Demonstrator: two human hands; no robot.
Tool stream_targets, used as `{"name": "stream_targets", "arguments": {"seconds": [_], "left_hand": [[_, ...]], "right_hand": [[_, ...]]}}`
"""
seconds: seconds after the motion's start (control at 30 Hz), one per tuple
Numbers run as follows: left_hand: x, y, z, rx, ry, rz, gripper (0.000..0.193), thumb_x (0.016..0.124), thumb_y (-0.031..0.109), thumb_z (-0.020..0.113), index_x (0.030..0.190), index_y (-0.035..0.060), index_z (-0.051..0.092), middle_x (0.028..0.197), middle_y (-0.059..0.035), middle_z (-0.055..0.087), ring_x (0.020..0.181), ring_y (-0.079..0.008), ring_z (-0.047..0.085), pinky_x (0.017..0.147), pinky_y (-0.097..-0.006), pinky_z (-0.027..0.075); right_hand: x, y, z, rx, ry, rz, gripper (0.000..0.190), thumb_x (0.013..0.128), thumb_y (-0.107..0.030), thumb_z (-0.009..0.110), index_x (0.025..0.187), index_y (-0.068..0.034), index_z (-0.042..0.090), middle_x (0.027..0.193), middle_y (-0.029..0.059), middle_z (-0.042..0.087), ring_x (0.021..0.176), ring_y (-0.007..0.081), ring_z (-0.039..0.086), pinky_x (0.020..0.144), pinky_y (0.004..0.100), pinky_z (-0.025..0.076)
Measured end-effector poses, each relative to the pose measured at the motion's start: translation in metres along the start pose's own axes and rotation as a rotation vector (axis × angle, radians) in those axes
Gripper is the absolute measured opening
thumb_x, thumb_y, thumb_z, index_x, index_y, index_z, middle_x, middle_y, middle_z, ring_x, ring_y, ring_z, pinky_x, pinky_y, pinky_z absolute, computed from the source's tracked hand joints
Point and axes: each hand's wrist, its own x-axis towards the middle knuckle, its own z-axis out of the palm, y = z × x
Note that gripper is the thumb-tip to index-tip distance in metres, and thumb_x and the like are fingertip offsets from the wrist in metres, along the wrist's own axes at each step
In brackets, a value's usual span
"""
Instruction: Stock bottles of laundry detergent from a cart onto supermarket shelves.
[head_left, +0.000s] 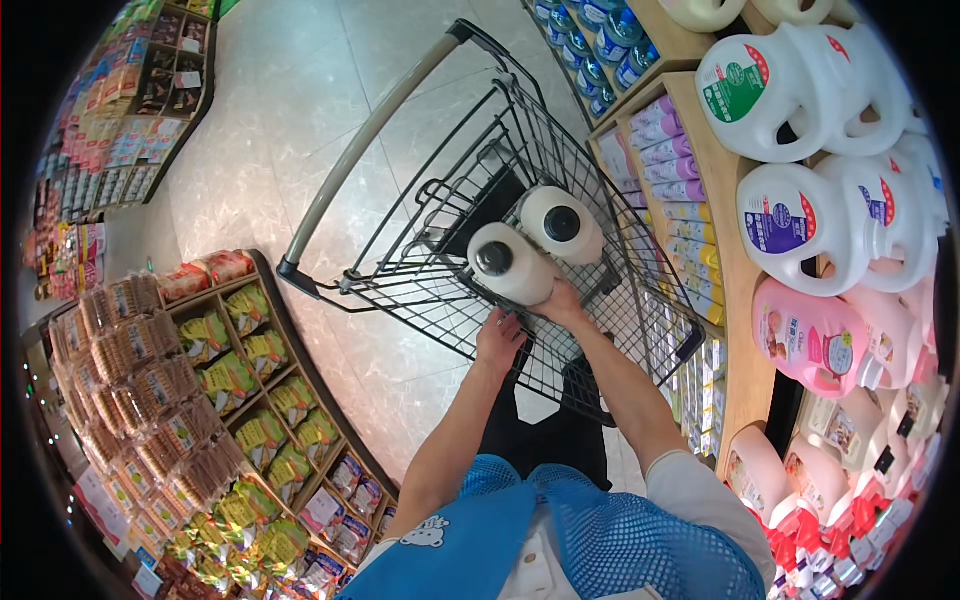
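A wire shopping cart (420, 315) with a grey handle stands before me. Inside it are two white cylinders, each with a dark round centre; I cannot tell whether these are rolls or capped bottles. My right hand (561, 306) reaches over the basket's near side and grips the lower end of the nearer white cylinder (517, 281). The farther white cylinder (589, 238) lies beside it, untouched. Just left of my right hand, my left hand (501, 341) is by the basket's rim, fingers slightly curled and apart, with nothing seen in them.
At the right, wooden shelving (697, 180) bears white laundry detergent jugs (780, 225), a pink jug (802, 337) and blue-labelled bottles (611, 49). Packaged biscuits (142, 375) and bagged snacks (232, 382) fill a low display at left. Tiled floor (262, 150) runs between the displays.
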Motion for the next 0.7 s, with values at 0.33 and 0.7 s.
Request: {"name": "stream_targets", "arguments": {"seconds": [0.33,0.7], "left_hand": [[-0.003,-0.013,0.005,-0.022,0.026,-0.123,0.089,0.098,0.071,0.032,0.161,0.0108,0.012,0.166,-0.0228,0.006,0.153,-0.0412,0.008,0.119,-0.0646,0.006],[0.004,-0.055,0.001,0.254,-0.720,-0.218,0.042,0.105,0.034,0.048,0.136,0.0067,0.054,0.133,-0.0107,0.062,0.122,-0.0242,0.059,0.102,-0.0449,0.052]], "right_hand": [[-0.090,-0.084,-0.031,0.006,0.181,-0.092,0.044,0.066,-0.027,0.081,0.104,-0.005,0.073,0.094,0.0197,0.073,0.091,0.0369,0.071,0.079,0.0433,0.056],[-0.297,-0.182,-0.113,0.058,0.347,-0.203,0.045,0.069,-0.021,0.078,0.109,-0.006,0.068,0.101,0.0190,0.070,0.097,0.0404,0.066,0.085,0.0441,0.052]]}}
